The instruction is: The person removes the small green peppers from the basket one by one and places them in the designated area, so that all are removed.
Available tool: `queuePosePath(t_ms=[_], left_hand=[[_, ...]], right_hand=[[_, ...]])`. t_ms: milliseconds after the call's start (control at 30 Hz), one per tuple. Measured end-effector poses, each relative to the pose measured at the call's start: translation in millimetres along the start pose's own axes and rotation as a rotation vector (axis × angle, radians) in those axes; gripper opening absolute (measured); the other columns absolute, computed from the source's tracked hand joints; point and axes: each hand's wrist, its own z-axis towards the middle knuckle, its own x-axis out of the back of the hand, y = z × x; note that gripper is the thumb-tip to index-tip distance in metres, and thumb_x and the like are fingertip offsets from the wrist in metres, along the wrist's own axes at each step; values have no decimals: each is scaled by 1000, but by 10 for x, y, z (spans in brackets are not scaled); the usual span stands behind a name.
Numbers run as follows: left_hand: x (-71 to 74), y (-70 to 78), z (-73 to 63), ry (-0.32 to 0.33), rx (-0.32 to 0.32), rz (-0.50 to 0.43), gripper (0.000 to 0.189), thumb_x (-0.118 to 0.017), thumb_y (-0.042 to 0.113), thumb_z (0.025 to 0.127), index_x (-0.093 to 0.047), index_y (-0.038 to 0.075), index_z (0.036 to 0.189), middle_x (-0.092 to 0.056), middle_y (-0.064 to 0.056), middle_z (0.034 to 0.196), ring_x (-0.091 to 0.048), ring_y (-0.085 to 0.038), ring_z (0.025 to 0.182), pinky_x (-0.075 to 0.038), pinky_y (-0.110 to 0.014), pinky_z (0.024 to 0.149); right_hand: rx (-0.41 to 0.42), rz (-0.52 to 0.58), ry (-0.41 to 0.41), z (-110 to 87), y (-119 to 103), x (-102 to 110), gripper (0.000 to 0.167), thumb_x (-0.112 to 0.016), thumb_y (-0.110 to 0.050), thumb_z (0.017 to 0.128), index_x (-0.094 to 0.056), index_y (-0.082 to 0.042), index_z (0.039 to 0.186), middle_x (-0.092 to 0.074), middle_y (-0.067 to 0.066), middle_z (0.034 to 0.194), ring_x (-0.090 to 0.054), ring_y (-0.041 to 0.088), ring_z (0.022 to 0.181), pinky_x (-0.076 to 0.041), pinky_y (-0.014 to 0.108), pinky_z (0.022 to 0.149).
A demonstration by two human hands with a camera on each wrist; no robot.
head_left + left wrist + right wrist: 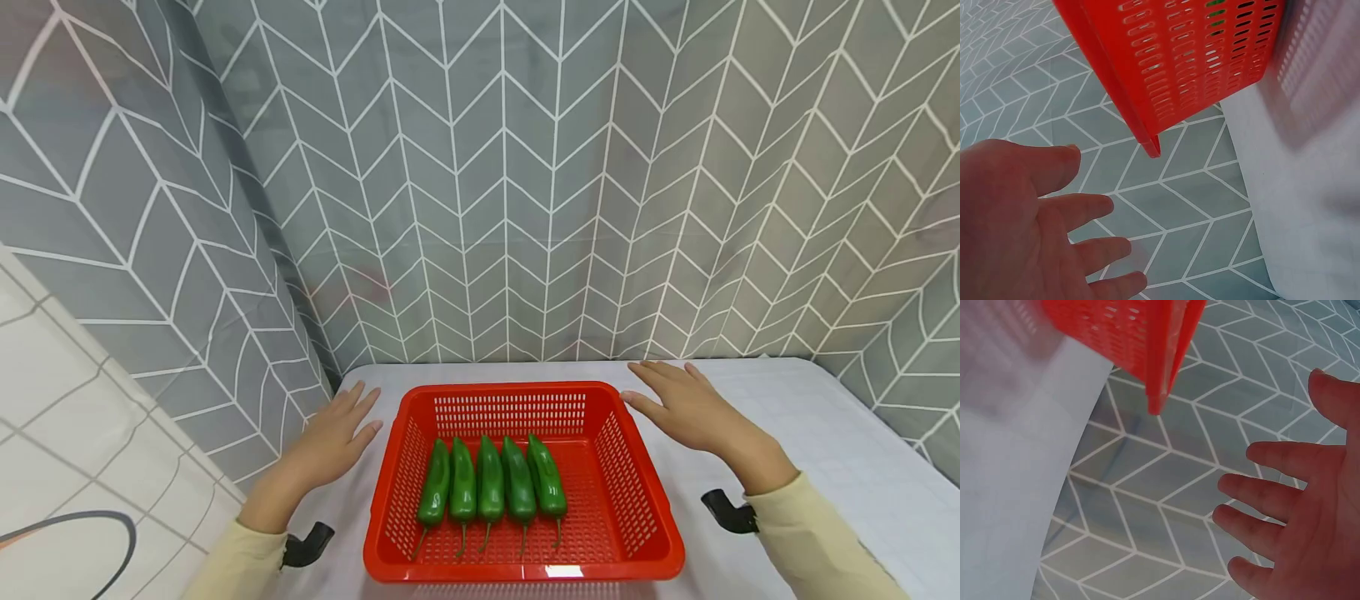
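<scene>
A red plastic basket with slotted walls stands on a white-covered table. Several green chili peppers lie side by side in its left half, stems toward the near rim. My left hand is held beyond the basket's left wall, fingers spread and holding nothing. On the other side, my right hand hovers by the far right corner with its fingers extended. Both wrist views show a gap between the fingers and the basket's red wall.
The white tablecloth extends to the right of the basket. A grey curtain with white chevron lines hangs behind the table and along its sides. White tiles and a dark cable show at the lower left.
</scene>
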Motion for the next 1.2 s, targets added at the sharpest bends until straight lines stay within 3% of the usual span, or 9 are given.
queuePosePath(t_ms=[400, 733, 967, 1200], left_hand=[[-68, -5, 2, 18, 1, -50, 57, -54, 30, 104, -44, 1, 152, -37, -30, 154, -37, -53, 138, -33, -70, 107], [-113, 31, 19, 19, -25, -125, 55, -56, 25, 104, -44, -1, 151, -39, -31, 153, -37, -50, 140, -33, -67, 110], [-193, 44, 103, 1, -36, -142, 57, -52, 31, 106, -42, -1, 153, -36, -30, 155, -35, -49, 142, -31, -66, 112], [-212, 80, 88, -12, -4, -161, 56, -52, 27, 106, -41, 0, 153, -36, -30, 155, -36, -48, 142, -31, -65, 112]], right_hand=[[39, 76, -12, 66, -180, -3, 61, -57, -39, 103, -52, 7, 142, -52, 31, 141, -45, 54, 131, -35, 70, 106], [40, 116, -53, 147, -334, 0, 63, -57, -42, 103, -52, 6, 143, -53, 29, 142, -46, 49, 133, -36, 67, 108], [24, 120, -64, 209, -395, -14, 61, -59, -39, 102, -52, 5, 143, -54, 28, 141, -48, 48, 132, -38, 66, 107], [45, 138, -94, 231, -423, -53, 62, -57, -41, 103, -51, 5, 144, -54, 27, 141, -49, 47, 132, -38, 65, 108]])
